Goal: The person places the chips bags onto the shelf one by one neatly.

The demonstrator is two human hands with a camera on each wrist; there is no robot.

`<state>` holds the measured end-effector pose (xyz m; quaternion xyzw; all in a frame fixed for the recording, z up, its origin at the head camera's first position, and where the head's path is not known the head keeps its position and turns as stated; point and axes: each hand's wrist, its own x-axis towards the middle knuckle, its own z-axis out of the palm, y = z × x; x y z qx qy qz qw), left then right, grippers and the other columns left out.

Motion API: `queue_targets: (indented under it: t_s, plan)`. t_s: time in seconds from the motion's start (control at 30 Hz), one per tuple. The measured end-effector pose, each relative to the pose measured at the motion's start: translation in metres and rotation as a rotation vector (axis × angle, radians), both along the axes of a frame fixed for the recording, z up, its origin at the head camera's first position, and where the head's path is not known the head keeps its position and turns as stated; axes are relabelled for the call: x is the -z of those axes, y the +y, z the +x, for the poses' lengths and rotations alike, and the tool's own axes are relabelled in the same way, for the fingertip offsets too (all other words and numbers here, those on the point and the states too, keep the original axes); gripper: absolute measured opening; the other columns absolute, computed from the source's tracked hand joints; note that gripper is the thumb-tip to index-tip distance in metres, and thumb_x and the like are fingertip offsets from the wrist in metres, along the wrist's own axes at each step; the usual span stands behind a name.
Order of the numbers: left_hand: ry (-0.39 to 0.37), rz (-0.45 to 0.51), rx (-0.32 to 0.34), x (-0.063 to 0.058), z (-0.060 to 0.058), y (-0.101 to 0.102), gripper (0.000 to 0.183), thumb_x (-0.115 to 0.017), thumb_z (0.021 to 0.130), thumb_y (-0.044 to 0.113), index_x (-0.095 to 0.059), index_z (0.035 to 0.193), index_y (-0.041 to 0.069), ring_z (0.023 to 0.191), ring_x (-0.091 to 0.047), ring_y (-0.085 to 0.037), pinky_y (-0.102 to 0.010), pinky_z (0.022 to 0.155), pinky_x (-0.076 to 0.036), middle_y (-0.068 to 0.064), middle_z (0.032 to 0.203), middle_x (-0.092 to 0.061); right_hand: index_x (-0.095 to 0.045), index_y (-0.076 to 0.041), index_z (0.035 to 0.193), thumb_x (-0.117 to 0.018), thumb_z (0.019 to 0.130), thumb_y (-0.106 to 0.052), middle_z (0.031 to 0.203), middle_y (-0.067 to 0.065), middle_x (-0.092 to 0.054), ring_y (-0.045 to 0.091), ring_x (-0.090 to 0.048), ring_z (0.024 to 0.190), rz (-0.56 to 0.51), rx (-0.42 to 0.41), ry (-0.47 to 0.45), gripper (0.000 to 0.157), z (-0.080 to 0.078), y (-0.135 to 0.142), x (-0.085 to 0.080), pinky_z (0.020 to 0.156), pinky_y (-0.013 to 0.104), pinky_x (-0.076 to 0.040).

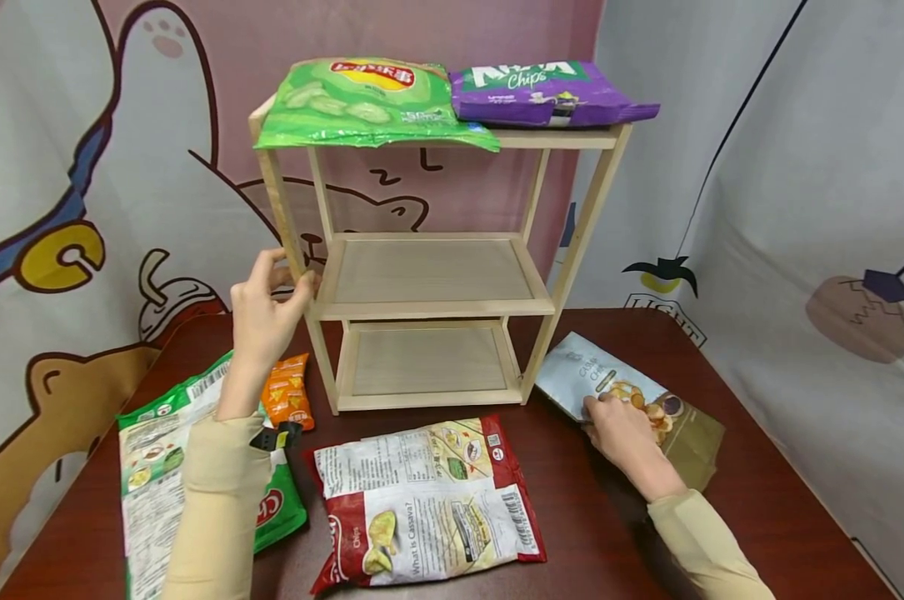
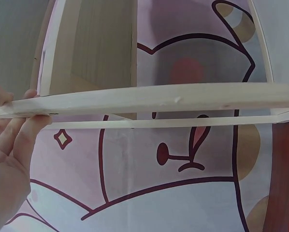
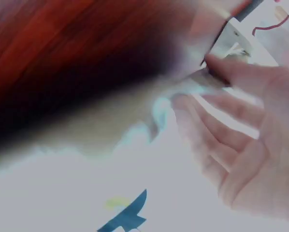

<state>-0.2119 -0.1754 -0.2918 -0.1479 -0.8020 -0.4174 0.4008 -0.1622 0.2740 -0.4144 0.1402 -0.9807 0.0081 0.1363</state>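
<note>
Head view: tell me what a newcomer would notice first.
Probably the wooden rack in the middle, with a green bag and a purple bag on top. Next, the left hand gripping the rack's left post, and the right hand holding a light-blue bag on the table.

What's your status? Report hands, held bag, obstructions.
Left hand gripping front-left post of wooden rack. Right hand pinching pale-blue bag, right of rack. Possible obstacle: red-and-white bag in front of rack.
</note>
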Motion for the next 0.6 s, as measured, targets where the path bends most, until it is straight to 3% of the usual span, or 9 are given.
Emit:
queue_targets:
  t_s: [0.17, 0.33, 0.4, 0.47, 0.6]
  plan:
    - [0.000, 0.005, 0.005, 0.000, 0.000, 0.000, 0.027, -0.062, 0.087, 0.005, -0.059, 0.112, -0.005, 0.061, -0.045, 0.029, -0.001, 0.054, -0.037, -0.022, 0.083, -0.073, -0.067, -0.010, 0.085, -0.075, 0.079, -0.027, 0.077, 0.006, -0.065, 0.021, -0.060, 0.066, -0.069, 0.008, -0.209, 0.020, -0.004, 0.004, -0.006, 0.047, 0.037, -0.043]
    - [0.000, 0.005, 0.005, 0.000, -0.001, 0.000, 0.027, -0.062, 0.087, 0.004, -0.059, 0.112, -0.005, 0.062, -0.045, 0.030, 0.000, 0.056, -0.038, -0.023, 0.084, -0.073, -0.068, -0.007, 0.095, -0.069, 0.085, -0.028, 0.080, 0.007, -0.068, 0.013, -0.058, 0.062, -0.170, 0.083, -0.295, 0.024, -0.024, 0.024, -0.019, 0.047, 0.030, -0.041]
    - [0.000, 0.002, 0.003, 0.000, -0.001, 0.000, 0.027, -0.061, 0.086, 0.004, -0.059, 0.112, -0.005, 0.061, -0.045, 0.030, 0.000, 0.055, -0.037, -0.022, 0.083, -0.073, -0.065, -0.003, 0.104, -0.067, 0.086, -0.029, 0.088, 0.013, -0.069, 0.019, -0.061, 0.067, -0.187, 0.128, -0.313, 0.032, -0.034, 0.037, -0.023, 0.051, 0.033, -0.044]
    - [0.000, 0.001, 0.003, 0.000, -0.001, 0.000, 0.027, -0.061, 0.086, 0.004, -0.059, 0.112, -0.006, 0.061, -0.044, 0.030, 0.000, 0.055, -0.037, -0.022, 0.083, -0.073, -0.058, 0.002, 0.117, -0.065, 0.087, -0.033, 0.104, 0.023, -0.065, 0.032, -0.063, 0.084, -0.189, 0.171, -0.346, 0.047, -0.044, 0.050, -0.024, 0.060, 0.042, -0.049]
    - [0.002, -0.001, 0.003, -0.001, 0.000, 0.000, 0.027, -0.062, 0.086, 0.004, -0.059, 0.112, -0.006, 0.062, -0.044, 0.030, 0.000, 0.056, -0.037, -0.022, 0.083, -0.073, -0.032, 0.011, 0.139, -0.065, 0.085, -0.044, 0.132, 0.041, -0.039, 0.056, -0.041, 0.116, -0.197, 0.202, -0.454, 0.084, -0.060, 0.073, -0.019, 0.087, 0.063, -0.042]
